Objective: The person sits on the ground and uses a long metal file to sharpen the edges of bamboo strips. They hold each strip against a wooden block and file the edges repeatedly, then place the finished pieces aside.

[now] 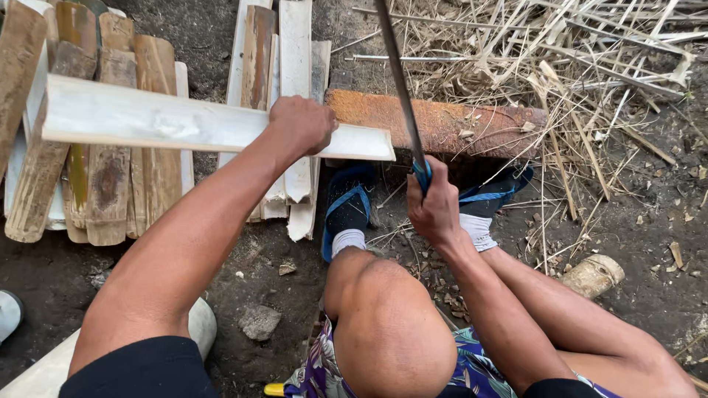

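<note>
My left hand (299, 124) grips a long pale split bamboo slat (147, 118), held level across the view, its right end (369, 144) near a rusty brown log (457, 125). My right hand (435, 206) is closed around the blue-wrapped handle of a long thin blade (398, 74) that points up and away, its edge next to the slat's right end. My knees and two feet in dark sandals (346, 206) with white socks sit below the log.
Stacks of split bamboo pieces (103, 184) lie at the left and centre (280, 66) on dark soil. Dry bamboo strips and litter (575, 66) cover the right. A short bamboo stub (594, 274) lies at the right, a stone (258, 322) near my knee.
</note>
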